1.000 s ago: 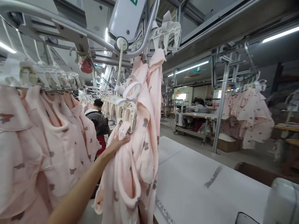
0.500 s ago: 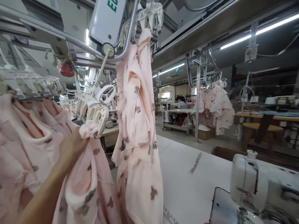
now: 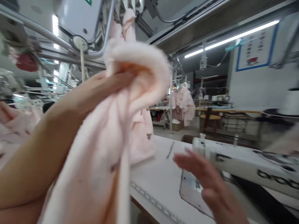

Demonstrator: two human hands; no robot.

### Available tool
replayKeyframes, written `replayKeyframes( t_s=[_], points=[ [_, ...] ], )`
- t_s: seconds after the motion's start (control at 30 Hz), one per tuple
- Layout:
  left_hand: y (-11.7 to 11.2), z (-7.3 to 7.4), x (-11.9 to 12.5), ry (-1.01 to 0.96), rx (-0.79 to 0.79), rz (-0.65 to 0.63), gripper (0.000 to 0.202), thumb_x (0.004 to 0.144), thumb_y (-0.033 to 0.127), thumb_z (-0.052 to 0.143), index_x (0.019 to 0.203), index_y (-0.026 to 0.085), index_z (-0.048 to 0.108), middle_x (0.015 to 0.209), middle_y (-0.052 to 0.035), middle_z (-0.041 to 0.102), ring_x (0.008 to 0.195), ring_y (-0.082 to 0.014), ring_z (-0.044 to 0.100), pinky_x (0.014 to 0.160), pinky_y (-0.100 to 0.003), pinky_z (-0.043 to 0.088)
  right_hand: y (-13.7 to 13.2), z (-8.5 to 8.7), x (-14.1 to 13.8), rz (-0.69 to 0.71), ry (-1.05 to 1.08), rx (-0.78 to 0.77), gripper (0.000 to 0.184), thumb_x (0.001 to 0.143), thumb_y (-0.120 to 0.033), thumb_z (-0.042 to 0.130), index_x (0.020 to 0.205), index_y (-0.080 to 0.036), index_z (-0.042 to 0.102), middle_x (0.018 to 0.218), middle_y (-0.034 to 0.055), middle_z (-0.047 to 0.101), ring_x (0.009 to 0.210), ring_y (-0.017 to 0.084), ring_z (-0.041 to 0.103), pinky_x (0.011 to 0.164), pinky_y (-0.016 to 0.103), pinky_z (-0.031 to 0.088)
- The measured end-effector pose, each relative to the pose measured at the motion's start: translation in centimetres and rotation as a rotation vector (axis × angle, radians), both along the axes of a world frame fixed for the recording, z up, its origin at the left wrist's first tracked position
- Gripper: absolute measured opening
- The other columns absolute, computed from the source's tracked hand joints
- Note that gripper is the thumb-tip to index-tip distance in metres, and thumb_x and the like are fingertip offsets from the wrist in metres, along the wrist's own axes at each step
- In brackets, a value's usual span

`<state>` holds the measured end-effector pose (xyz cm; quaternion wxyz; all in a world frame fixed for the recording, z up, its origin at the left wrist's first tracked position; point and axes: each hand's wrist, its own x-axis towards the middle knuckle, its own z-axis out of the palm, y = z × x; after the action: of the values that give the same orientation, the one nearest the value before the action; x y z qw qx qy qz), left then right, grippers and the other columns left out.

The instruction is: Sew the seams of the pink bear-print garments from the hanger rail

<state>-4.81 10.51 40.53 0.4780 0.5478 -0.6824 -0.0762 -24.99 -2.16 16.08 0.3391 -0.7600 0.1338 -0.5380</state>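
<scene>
At the far left, more pink cloth (image 3: 11,124) hangs blurred under a grey overhead rail (image 3: 35,29), with a red object (image 3: 26,62) tied below it. A white housing (image 3: 77,15) sits on the rail above.

The left hand (image 3: 100,90) is raised close to the camera, its grip closed around the bunched top of a pale pink garment (image 3: 109,161). The garment hangs from the hand over the tabletop's near left edge and is blurred; small dark prints show on it.

The tabletop (image 3: 158,168) is white, with a ruler strip (image 3: 151,199) along its near edge and a dark mark (image 3: 170,150) further back.

The right hand (image 3: 205,183) hovers over the tabletop near its right side, grip wide, fingers spread, holding nothing. Just behind it lies a white sewing machine (image 3: 245,161) with a pale plate (image 3: 189,189) at its base.

The room beyond is a workshop: hung pink clothes (image 3: 184,99), other tables (image 3: 231,110), a stool (image 3: 210,118), a long ceiling light (image 3: 233,35) and a blue-framed poster (image 3: 257,46) on the right wall.
</scene>
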Motion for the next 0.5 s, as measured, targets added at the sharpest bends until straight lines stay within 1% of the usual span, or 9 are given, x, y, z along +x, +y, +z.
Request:
replayKeyframes(
  t_s=[0.03, 0.07, 0.1, 0.13, 0.2, 0.27, 0.33, 0.43, 0.5],
  points=[
    [-1.0, -0.3, -1.7, -0.068, 0.039, -0.077, 0.035, 0.076, 0.047, 0.053, 0.089, 0.016, 0.061, 0.069, 0.0044, 0.057, 0.069, -0.0206, 0.065, 0.056, -0.030, 0.049, 0.9, 3.1, -0.3, 0.088, -0.152, -0.108, 0.068, 0.080, -0.069, 0.038, 0.135, -0.030, 0.031, 0.123, 0.0062, 0.053, 0.108, 0.025, 0.054, 0.083, 0.035, 0.052],
    [-2.0, -0.7, -3.2, -0.136, 0.054, -0.158, 0.036, 0.076, 0.049, 0.049, 0.089, 0.018, 0.061, 0.071, 0.0056, 0.058, 0.074, -0.0220, 0.065, 0.059, -0.032, 0.049, 1.7, 5.9, -0.5, 0.101, -0.212, -0.132, 0.076, 0.075, -0.072, 0.045, 0.135, -0.028, 0.030, 0.127, 0.0064, 0.049, 0.111, 0.026, 0.051, 0.086, 0.039, 0.050],
    [-3.0, -1.2, -4.5, -0.207, 0.040, -0.241, 0.035, 0.078, 0.048, 0.045, 0.091, 0.020, 0.061, 0.076, 0.0069, 0.058, 0.082, -0.0223, 0.064, 0.065, -0.034, 0.050, 2.2, 8.1, -0.8, 0.048, -0.255, -0.150, 0.072, 0.075, -0.067, 0.051, 0.132, -0.025, 0.035, 0.124, 0.0052, 0.051, 0.111, 0.025, 0.051, 0.083, 0.035, 0.051],
    [-4.1, -1.8, -5.3, -0.281, -0.005, -0.311, 0.032, 0.080, 0.044, 0.043, 0.094, 0.021, 0.060, 0.081, 0.0075, 0.058, 0.090, -0.0213, 0.063, 0.072, -0.034, 0.049, 2.5, 9.7, -1.1, 0.008, -0.208, -0.077, 0.063, 0.078, -0.058, 0.055, 0.127, -0.021, 0.041, 0.118, 0.0043, 0.054, 0.109, 0.023, 0.053, 0.085, 0.035, 0.049],
    [-6.2, -3.8, -5.9, -0.397, -0.126, -0.363, 0.023, 0.082, 0.033, 0.045, 0.095, 0.019, 0.057, 0.090, 0.0057, 0.057, 0.098, -0.0184, 0.058, 0.080, -0.032, 0.046, 2.5, 10.8, -1.7, -0.074, -0.108, 0.075, 0.043, 0.079, -0.046, 0.058, 0.109, -0.016, 0.055, 0.096, 0.0025, 0.062, 0.092, 0.022, 0.060, 0.073, 0.032, 0.052],
    [-8.3, -6.8, -5.3, -0.369, -0.183, -0.286, 0.015, 0.079, 0.020, 0.051, 0.092, 0.015, 0.054, 0.089, 0.0019, 0.056, 0.091, -0.0158, 0.057, 0.078, -0.028, 0.045, 2.0, 9.4, -2.5, -0.161, -0.013, 0.210, 0.028, 0.080, -0.039, 0.056, 0.091, -0.014, 0.060, 0.078, 0.0009, 0.062, 0.075, 0.020, 0.061, 0.061, 0.028, 0.051],
    [-9.9, -10.6, -4.1, -0.232, -0.089, -0.247, 0.014, 0.075, 0.012, 0.051, 0.089, 0.015, 0.049, 0.082, 0.0018, 0.054, 0.078, -0.0124, 0.054, 0.067, -0.023, 0.041, 1.5, 6.6, -3.4, -0.217, 0.073, 0.321, 0.023, 0.079, -0.036, 0.053, 0.091, -0.017, 0.058, 0.080, 0.0020, 0.063, 0.075, 0.020, 0.060, 0.061, 0.029, 0.050],
    [-11.3, -16.7, -2.8, -0.113, 0.361, -0.493, 0.012, 0.074, 0.022, 0.057, 0.079, 0.015, 0.048, 0.074, 0.0033, 0.051, 0.070, -0.0100, 0.047, 0.060, -0.019, 0.036, 2.3, 1.9, -4.4, -0.166, 0.269, 0.439, 0.038, 0.081, -0.038, 0.050, 0.116, -0.021, 0.052, 0.116, 0.0055, 0.057, 0.106, 0.024, 0.051, 0.086, 0.034, 0.045],
    [-11.7, -20.6, -2.9, -0.107, 0.637, -0.637, 0.013, 0.071, 0.024, 0.057, 0.071, 0.014, 0.050, 0.067, 0.0040, 0.048, 0.065, -0.0096, 0.044, 0.057, -0.018, 0.032, 3.8, -1.1, -4.7, -0.030, 0.482, 0.556, 0.038, 0.084, -0.039, 0.046, 0.117, -0.022, 0.054, 0.120, 0.0048, 0.055, 0.113, 0.024, 0.047, 0.093, 0.034, 0.040]
  ],
)
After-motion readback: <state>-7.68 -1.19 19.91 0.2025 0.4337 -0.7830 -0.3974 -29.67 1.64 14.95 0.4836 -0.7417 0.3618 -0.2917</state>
